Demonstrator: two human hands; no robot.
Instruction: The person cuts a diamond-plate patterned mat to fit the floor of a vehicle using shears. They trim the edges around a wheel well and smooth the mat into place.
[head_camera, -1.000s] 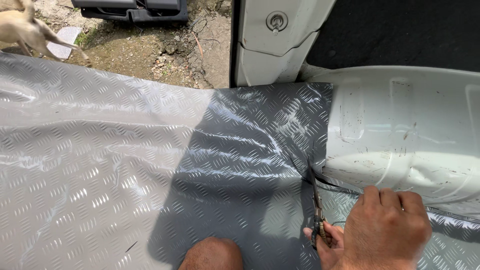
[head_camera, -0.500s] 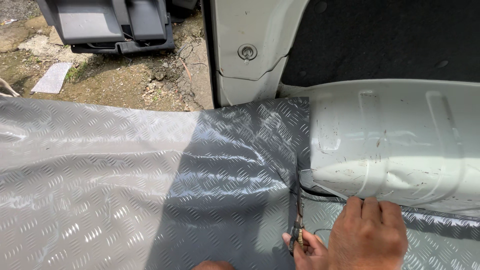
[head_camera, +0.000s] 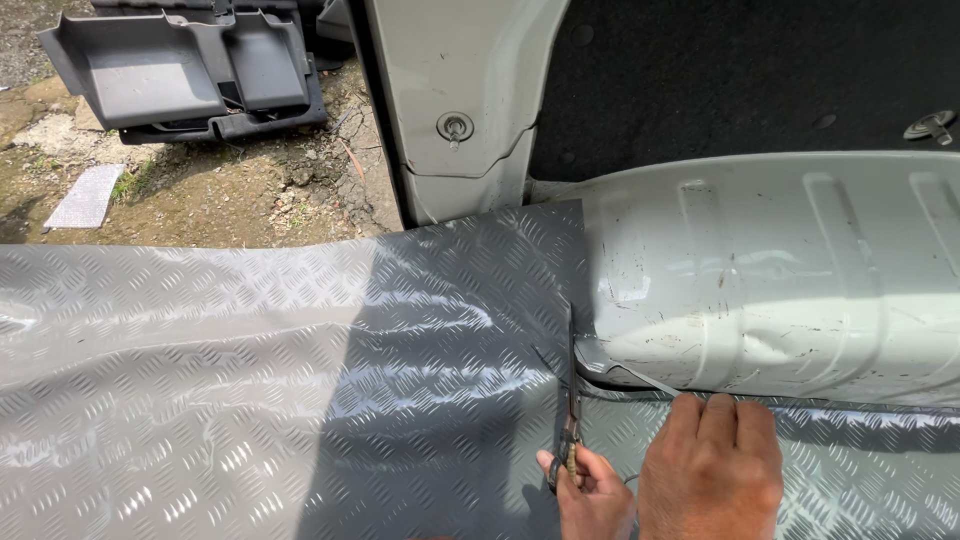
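A grey diamond-pattern floor mat (head_camera: 250, 380) lies spread before me, with a narrow cut running from my hands toward its far edge beside a white metal wheel arch (head_camera: 780, 270). My left hand (head_camera: 592, 492) grips the handles of a pair of scissors (head_camera: 571, 400), whose blades point away from me inside that cut. My right hand (head_camera: 712, 470) rests flat on the mat just right of the scissors, fingers together, close under the arch. A thin offcut strip (head_camera: 640, 378) curls along the arch's base.
A white door pillar with a round striker (head_camera: 455, 125) stands behind the mat. Black carpet lining (head_camera: 750, 70) fills the wall above the arch. Outside on the dirt lie a grey plastic trim panel (head_camera: 180, 70) and a small mat scrap (head_camera: 85, 195).
The scissors have worked farther up the cut toward the mat's far edge, with both hands following. The view has shifted, bringing the trim panel in and losing the animal at top left.
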